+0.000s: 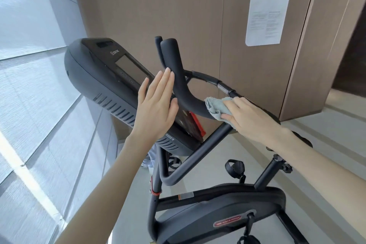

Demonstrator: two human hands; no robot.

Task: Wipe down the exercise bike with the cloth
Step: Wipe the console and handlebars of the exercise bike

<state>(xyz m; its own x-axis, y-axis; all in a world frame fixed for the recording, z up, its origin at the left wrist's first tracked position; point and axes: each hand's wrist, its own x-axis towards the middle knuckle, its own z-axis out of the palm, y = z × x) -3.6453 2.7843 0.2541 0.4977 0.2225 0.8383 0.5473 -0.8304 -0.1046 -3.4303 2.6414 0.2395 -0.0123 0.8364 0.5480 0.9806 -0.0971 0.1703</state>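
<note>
Matte black plastic and rubbery foam fill the view here: the exercise bike [217, 206] tilts across it, its bulky rounded console [95, 77] ribbed with vent slots along the edge and carrying a flat grey screen [131, 69]. The padded handlebar [178, 77] rises smooth and thick, then sweeps down into a deep curve. Right at the bottom of that curve sits the cloth [216, 106], pale blue-grey, soft and frayed, bunched into folds against the bar. The right hand [249, 117] reaches in from the right with the arm stretched out, fingers laid over the top of the cloth and thumb tucked underneath, gripping it against the handlebar. The left hand [156, 111] comes up from below, forearm long and straight, palm flat, fingers extended and close together, pointing upward over the console's lower face; whether it touches, I cannot tell. The two hands are apart, the handlebar's upright between them. Behind, brown wood-grain panels [178, 6] carry a white printed sheet [266, 20].
</note>
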